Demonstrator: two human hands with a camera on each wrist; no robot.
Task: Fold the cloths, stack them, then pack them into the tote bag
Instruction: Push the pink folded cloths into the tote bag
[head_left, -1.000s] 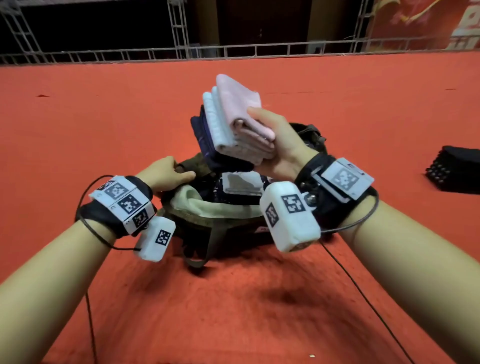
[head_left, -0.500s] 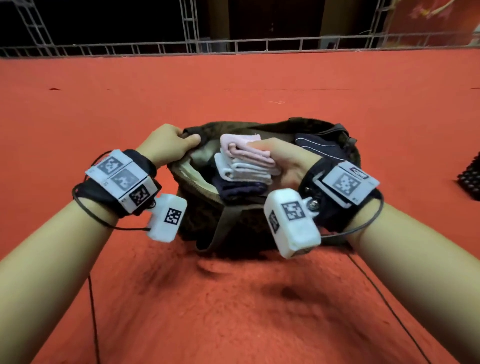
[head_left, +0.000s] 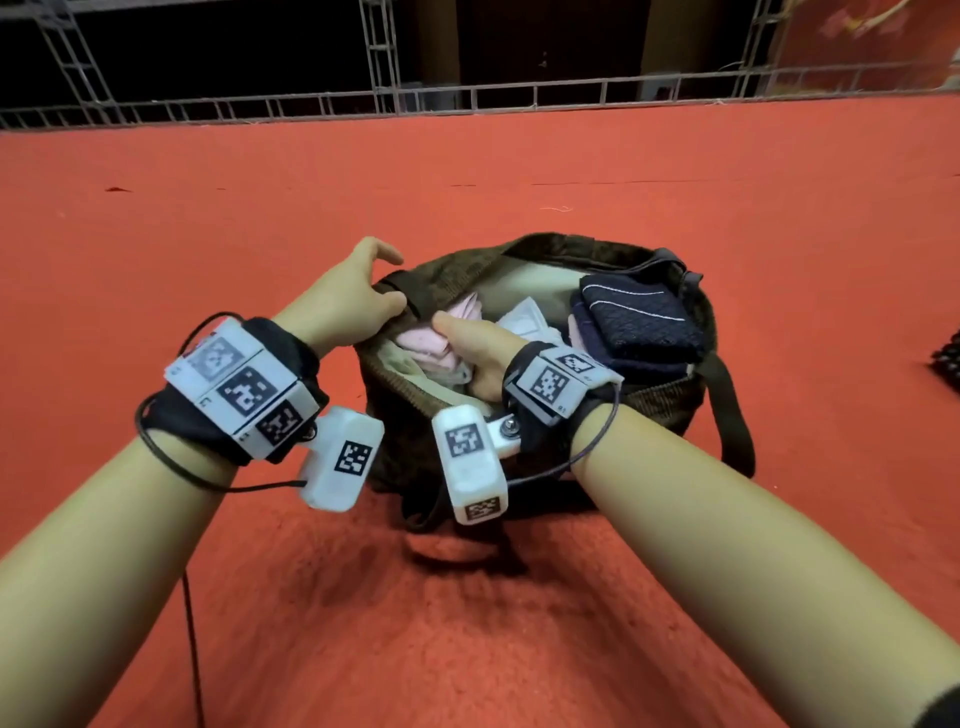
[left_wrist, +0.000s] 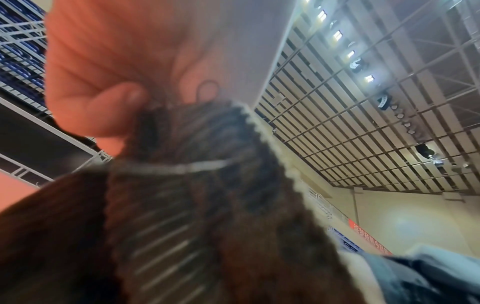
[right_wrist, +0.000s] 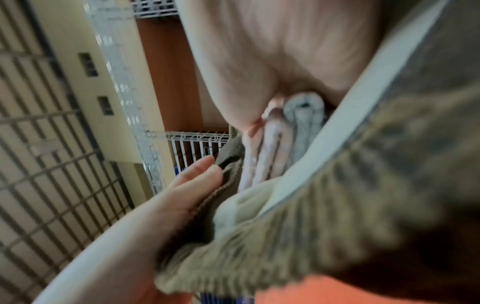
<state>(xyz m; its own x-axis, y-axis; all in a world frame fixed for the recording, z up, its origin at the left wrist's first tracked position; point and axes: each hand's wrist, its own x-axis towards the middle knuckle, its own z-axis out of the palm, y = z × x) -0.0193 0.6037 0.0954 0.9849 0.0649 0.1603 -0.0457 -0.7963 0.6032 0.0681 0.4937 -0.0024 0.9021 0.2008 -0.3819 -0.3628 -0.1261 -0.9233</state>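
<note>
On the red floor (head_left: 519, 623) sits my brown tote bag (head_left: 670, 400), navy cloths (head_left: 639, 317) already packed at right. My left hand (head_left: 343, 301) pinches the rim; my right hand (head_left: 472, 348) clasps the pink-and-white stack (head_left: 431, 348), nearly seated inside.

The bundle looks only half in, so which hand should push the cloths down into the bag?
Right. The right hand already grips the cloths inside the bag; the left hand is pinching the rim open and is probably best kept there.

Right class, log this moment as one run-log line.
left hand: holds tote bag rim open | right hand: grips folded cloth stack inside bag | dark folded cloths: at bag's right side
</note>
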